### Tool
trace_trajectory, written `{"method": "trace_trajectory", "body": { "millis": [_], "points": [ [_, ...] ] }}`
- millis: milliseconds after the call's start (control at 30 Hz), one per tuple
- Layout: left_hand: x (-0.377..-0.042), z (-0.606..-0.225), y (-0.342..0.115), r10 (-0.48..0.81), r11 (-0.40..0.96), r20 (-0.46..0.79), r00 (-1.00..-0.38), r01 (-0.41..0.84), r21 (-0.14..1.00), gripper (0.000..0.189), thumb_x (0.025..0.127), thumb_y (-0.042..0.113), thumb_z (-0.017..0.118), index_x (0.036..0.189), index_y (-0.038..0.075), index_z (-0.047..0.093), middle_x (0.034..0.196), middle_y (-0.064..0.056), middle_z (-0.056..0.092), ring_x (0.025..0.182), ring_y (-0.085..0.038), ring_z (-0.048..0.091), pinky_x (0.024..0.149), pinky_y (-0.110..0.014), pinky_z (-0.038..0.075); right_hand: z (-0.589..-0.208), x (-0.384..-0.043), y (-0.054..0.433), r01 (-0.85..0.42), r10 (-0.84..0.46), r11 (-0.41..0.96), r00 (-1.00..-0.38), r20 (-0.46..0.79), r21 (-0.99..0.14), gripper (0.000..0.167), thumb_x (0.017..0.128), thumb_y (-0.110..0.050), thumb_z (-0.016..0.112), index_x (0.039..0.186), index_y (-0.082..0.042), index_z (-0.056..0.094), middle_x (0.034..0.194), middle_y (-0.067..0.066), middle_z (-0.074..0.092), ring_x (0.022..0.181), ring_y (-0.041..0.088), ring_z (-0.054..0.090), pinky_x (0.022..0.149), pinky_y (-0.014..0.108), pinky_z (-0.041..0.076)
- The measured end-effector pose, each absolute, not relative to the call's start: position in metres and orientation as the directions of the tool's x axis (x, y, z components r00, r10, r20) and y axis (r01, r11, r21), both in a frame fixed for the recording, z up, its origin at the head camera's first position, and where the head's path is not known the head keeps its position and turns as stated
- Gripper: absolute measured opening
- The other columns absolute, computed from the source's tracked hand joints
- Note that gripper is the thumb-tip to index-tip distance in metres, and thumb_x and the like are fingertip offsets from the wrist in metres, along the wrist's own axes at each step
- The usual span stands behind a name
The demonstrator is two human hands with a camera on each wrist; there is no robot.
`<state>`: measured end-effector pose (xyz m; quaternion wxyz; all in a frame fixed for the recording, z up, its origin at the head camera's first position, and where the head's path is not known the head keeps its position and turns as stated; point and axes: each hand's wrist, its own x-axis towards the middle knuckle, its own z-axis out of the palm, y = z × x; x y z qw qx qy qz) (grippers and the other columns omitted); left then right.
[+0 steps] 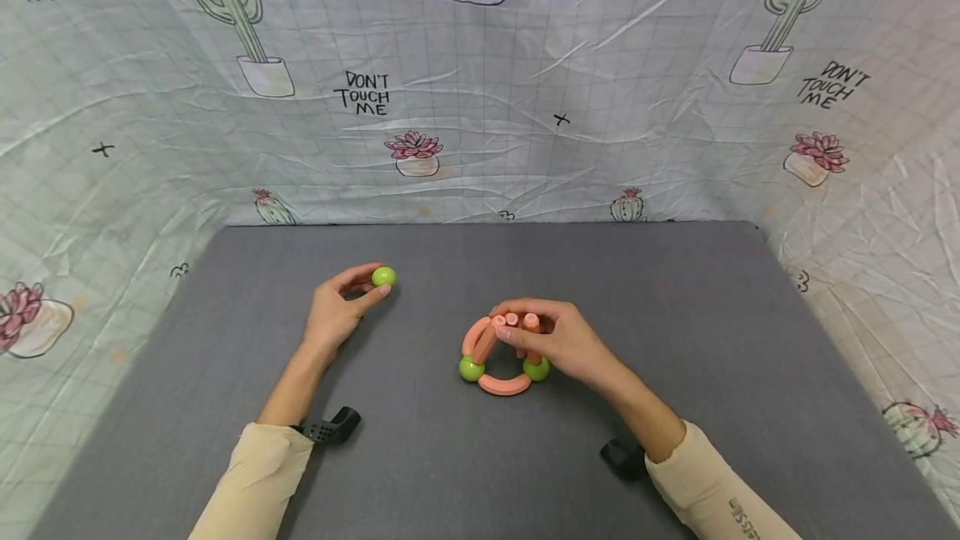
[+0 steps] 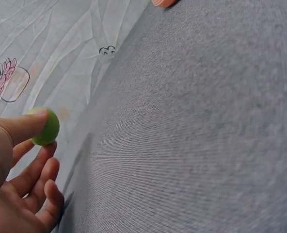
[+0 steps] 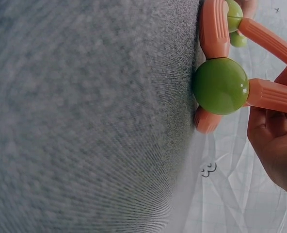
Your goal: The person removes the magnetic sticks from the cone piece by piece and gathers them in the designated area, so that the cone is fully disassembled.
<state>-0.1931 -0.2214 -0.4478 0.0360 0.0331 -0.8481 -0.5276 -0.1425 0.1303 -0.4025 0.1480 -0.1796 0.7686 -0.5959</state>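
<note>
Over the left part of the table, my left hand (image 1: pixel 334 312) pinches a green ball (image 1: pixel 383 276) between thumb and fingers. The left wrist view shows the thumb on top of this ball (image 2: pixel 48 128). To the right stands a toy frame of orange rods and green balls. Two balls, one at left (image 1: pixel 472 369) and one at right (image 1: pixel 536 370), are joined by a curved orange rod (image 1: pixel 504 386) on the table. Straight orange rods rise from the balls, their upper ends close together. My right hand (image 1: pixel 566 340) grips these upright rods (image 3: pixel 274 95) near their tops, covering part of the frame.
A dark grey cloth surface (image 1: pixel 420 465) lies under both hands. Behind and beside it hangs a pale sheet (image 1: pixel 510 65) printed with cacti and lettering. Each forearm has a black wrist device, one at left (image 1: pixel 333 426) and one at right (image 1: pixel 624 458).
</note>
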Motion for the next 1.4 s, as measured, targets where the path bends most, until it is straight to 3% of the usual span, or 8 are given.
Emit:
{"method": "trace_trajectory", "body": {
  "millis": [133, 333, 633, 800, 1033, 1133, 1400],
  "points": [
    [-0.195, -0.449, -0.225, -0.122, 0.474, 0.054, -0.991, -0.011, 0.881, 0.046, 0.093, 0.034, 0.081, 0.135, 0.02, 0.071, 0.119, -0.009, 0.072, 0.101, -0.006, 0.062, 0.089, -0.021, 0.044, -0.402, -0.143, 0.131, -0.106, -0.452, 0.221, -0.892, -0.006, -0.969, 0.027, 0.098, -0.026, 0.075, 0.124, -0.018, 0.075, 0.098, 0.015, 0.071, 0.08, 0.043, 0.065, 0.067, 0.034, 0.057],
    [-0.197, -0.451, -0.233, -0.154, 0.527, 0.078, -0.985, -0.015, 0.85, 0.044, 0.093, 0.025, 0.081, 0.135, 0.014, 0.071, 0.128, -0.015, 0.072, 0.112, -0.025, 0.064, 0.096, -0.029, 0.044, -0.403, -0.142, 0.13, -0.108, -0.456, 0.224, -0.89, -0.007, -0.969, 0.032, 0.098, -0.026, 0.075, 0.128, -0.013, 0.073, 0.1, 0.02, 0.072, 0.082, 0.046, 0.066, 0.067, 0.035, 0.057],
    [-0.197, -0.445, -0.245, -0.229, 0.534, 0.042, -0.973, -0.09, 0.841, 0.047, 0.094, 0.022, 0.08, 0.137, 0.009, 0.068, 0.132, -0.021, 0.07, 0.123, -0.036, 0.063, 0.11, -0.049, 0.044, -0.405, -0.141, 0.127, -0.094, -0.483, 0.211, -0.876, -0.02, -0.973, 0.034, 0.1, -0.029, 0.072, 0.131, -0.014, 0.073, 0.111, 0.003, 0.074, 0.081, 0.044, 0.063, 0.07, 0.033, 0.057],
    [-0.198, -0.442, -0.25, -0.246, 0.536, 0.014, -0.969, -0.124, 0.835, 0.048, 0.094, 0.022, 0.08, 0.138, 0.007, 0.067, 0.135, -0.022, 0.069, 0.127, -0.037, 0.063, 0.112, -0.048, 0.045, -0.404, -0.141, 0.128, -0.088, -0.477, 0.205, -0.879, -0.021, -0.975, 0.033, 0.1, -0.029, 0.073, 0.13, -0.014, 0.073, 0.108, 0.006, 0.073, 0.078, 0.04, 0.063, 0.068, 0.032, 0.056],
    [-0.2, -0.441, -0.255, -0.226, 0.557, 0.015, -0.974, -0.116, 0.823, 0.048, 0.094, 0.021, 0.079, 0.138, 0.005, 0.067, 0.138, -0.022, 0.067, 0.128, -0.037, 0.061, 0.109, -0.047, 0.045, -0.402, -0.142, 0.129, -0.099, -0.457, 0.216, -0.889, -0.011, -0.971, 0.031, 0.098, -0.026, 0.076, 0.127, -0.018, 0.074, 0.099, 0.026, 0.07, 0.079, 0.041, 0.066, 0.064, 0.035, 0.056],
    [-0.2, -0.442, -0.256, -0.217, 0.574, 0.022, -0.976, -0.109, 0.812, 0.048, 0.094, 0.021, 0.079, 0.138, 0.005, 0.067, 0.139, -0.022, 0.066, 0.128, -0.037, 0.058, 0.108, -0.047, 0.043, -0.402, -0.142, 0.129, -0.104, -0.457, 0.22, -0.889, -0.009, -0.97, 0.031, 0.097, -0.027, 0.076, 0.127, -0.018, 0.074, 0.099, 0.027, 0.07, 0.079, 0.04, 0.066, 0.064, 0.035, 0.056],
    [-0.2, -0.447, -0.257, -0.197, 0.566, 0.026, -0.98, -0.092, 0.819, 0.049, 0.095, 0.02, 0.078, 0.141, 0.006, 0.065, 0.138, -0.021, 0.067, 0.127, -0.035, 0.056, 0.107, -0.044, 0.041, -0.405, -0.144, 0.131, -0.11, -0.45, 0.227, -0.893, -0.004, -0.968, 0.033, 0.097, -0.027, 0.076, 0.128, -0.015, 0.074, 0.101, 0.012, 0.073, 0.079, 0.04, 0.067, 0.068, 0.041, 0.058]
  ]
}}
